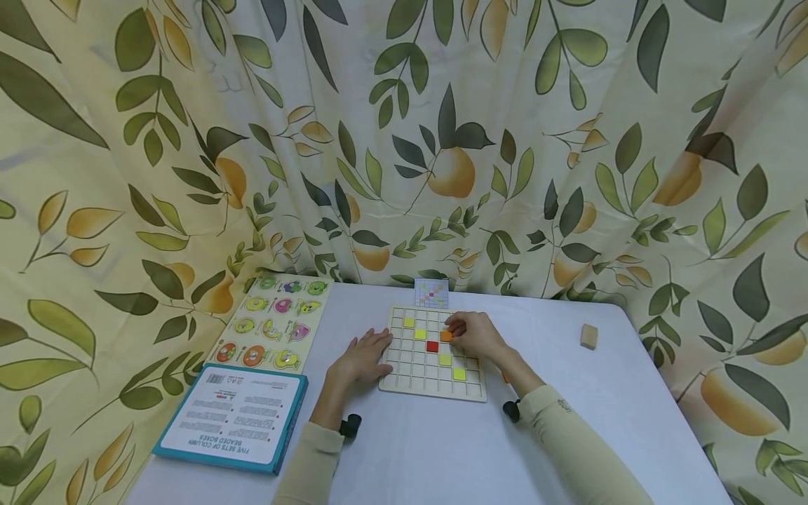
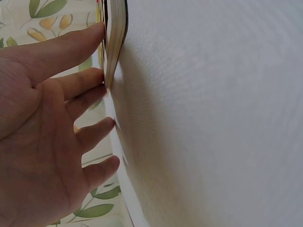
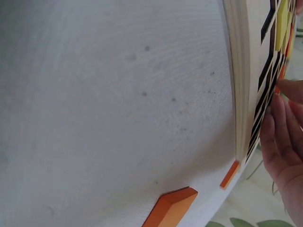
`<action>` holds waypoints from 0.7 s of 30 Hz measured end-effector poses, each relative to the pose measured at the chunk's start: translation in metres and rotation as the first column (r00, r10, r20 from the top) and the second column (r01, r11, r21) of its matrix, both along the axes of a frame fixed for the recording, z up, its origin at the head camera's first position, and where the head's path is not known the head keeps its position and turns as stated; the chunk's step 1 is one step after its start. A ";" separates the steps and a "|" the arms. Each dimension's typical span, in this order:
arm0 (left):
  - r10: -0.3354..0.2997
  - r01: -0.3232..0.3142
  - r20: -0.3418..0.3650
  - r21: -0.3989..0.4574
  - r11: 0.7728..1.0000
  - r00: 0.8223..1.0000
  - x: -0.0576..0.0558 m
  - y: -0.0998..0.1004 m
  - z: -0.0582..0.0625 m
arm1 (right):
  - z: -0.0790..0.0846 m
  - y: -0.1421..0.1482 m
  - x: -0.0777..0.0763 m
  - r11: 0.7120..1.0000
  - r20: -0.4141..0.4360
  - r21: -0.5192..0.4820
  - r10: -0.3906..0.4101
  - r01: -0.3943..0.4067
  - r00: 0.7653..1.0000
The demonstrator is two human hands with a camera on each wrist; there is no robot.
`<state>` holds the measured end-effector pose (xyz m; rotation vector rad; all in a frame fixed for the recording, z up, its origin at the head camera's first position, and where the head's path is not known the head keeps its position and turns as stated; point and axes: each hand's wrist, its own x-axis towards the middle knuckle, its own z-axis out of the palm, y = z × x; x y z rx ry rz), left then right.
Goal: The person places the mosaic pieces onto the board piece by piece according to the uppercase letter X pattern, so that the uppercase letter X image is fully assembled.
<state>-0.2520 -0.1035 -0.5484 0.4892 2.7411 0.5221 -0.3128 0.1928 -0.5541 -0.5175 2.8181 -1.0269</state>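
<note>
A wooden grid board lies on the white table, with several yellow tiles and a red tile in its cells. My left hand rests at the board's left side, fingers spread; in the left wrist view its thumb and forefinger touch the board's edge. Over the right part of the grid, my right hand pinches an orange tile at a cell right of the red one. Its thumb meets the orange piece in the right wrist view, where the curled fingers partly hide the grid.
Loose orange tiles lie on the table beside the board's right side. A small pattern card stands behind it. A wooden block sits at far right. On the left are a fruit picture board and a blue-edged box.
</note>
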 end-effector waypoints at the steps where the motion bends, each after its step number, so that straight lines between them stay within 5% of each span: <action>1: 0.001 -0.001 0.006 -0.001 1.000 1.000 0.000 0.000 0.001 | 0.000 0.000 0.000 1.000 -0.002 0.000 0.003 -0.003 1.000; 9: 0.002 -0.002 0.005 0.010 1.000 1.000 -0.001 -0.001 -0.001 | 0.001 -0.001 0.001 1.000 -0.014 -0.011 0.028 -0.028 1.000; 21: -0.007 0.007 0.001 -0.014 1.000 1.000 -0.003 -0.001 -0.007 | 0.010 0.018 0.001 0.997 -0.026 -0.025 -0.075 0.075 0.997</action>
